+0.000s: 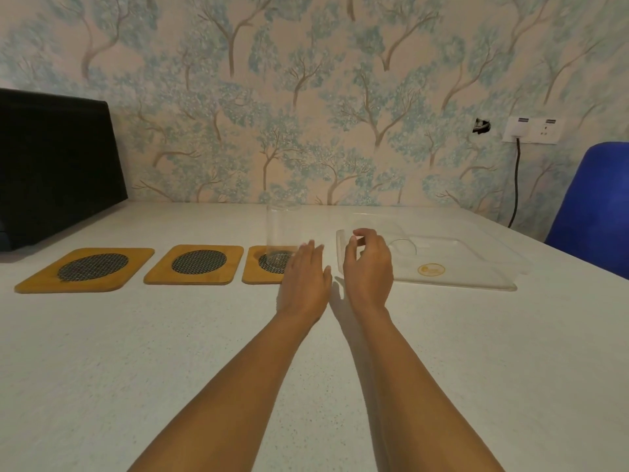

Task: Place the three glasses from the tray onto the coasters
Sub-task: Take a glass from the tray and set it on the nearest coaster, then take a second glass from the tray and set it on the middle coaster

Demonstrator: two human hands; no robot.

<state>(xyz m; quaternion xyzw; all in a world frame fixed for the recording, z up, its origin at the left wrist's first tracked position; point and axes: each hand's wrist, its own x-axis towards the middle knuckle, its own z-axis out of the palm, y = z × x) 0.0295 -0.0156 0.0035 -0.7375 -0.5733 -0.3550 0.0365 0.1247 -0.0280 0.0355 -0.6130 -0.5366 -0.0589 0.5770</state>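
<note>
Three wooden coasters with dark mesh centres lie in a row: the left coaster (85,270), the middle coaster (195,264) and the right coaster (256,274). A tall clear glass (283,233) stands upright on the right coaster. My left hand (304,277) hovers flat just right of that glass, fingers spread, holding nothing. My right hand (367,264) is over the left edge of the clear tray (459,277), fingers curled with nothing clearly between them. Faint outlines of another clear glass (403,245) show on the tray behind that hand; I cannot make out more.
A black box (58,168) stands at the back left of the white table (204,352). A blue chair (594,206) is at the right edge. A wall socket with a black cable (516,185) is behind the tray.
</note>
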